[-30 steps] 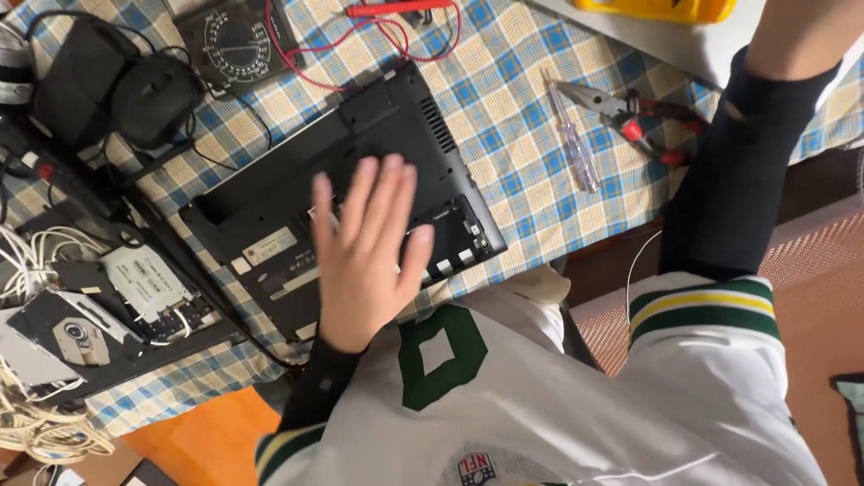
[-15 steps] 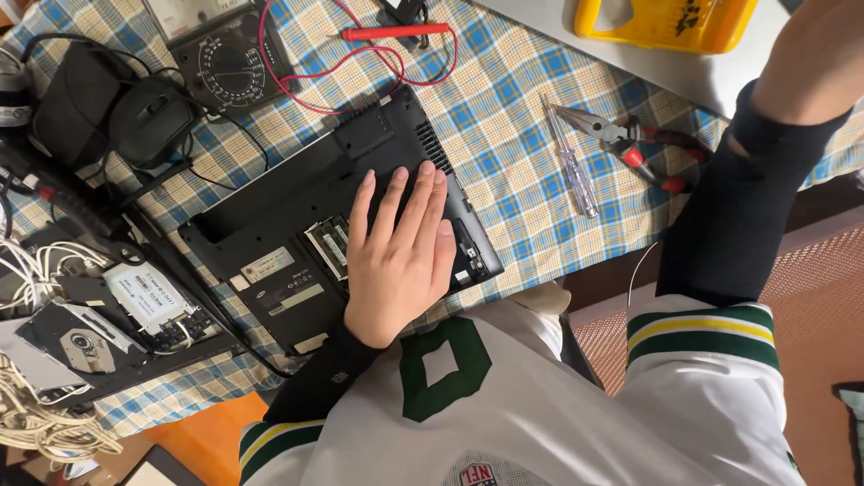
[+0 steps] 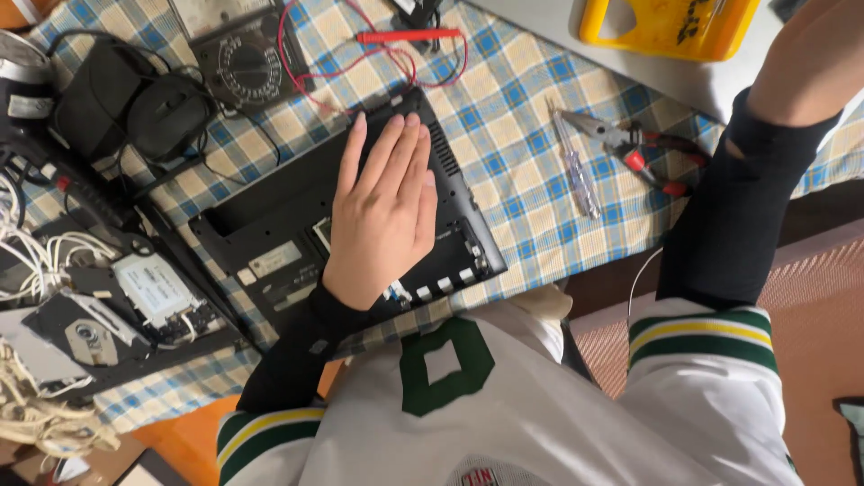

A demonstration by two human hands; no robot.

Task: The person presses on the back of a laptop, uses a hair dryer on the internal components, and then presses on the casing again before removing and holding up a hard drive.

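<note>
Left hand has slid up the laptop base since the earlier frame, now lying flat with fingers together and extended, palm down, gripping nothing. Laptop base sits upside down on the checked cloth, angled, near the table's front edge. Right arm reaches up out of view; hand unseen, state can't be told. Meter with red leads behind the base. Pliers and screwdriver lie to the right, apart from the base.
</note>
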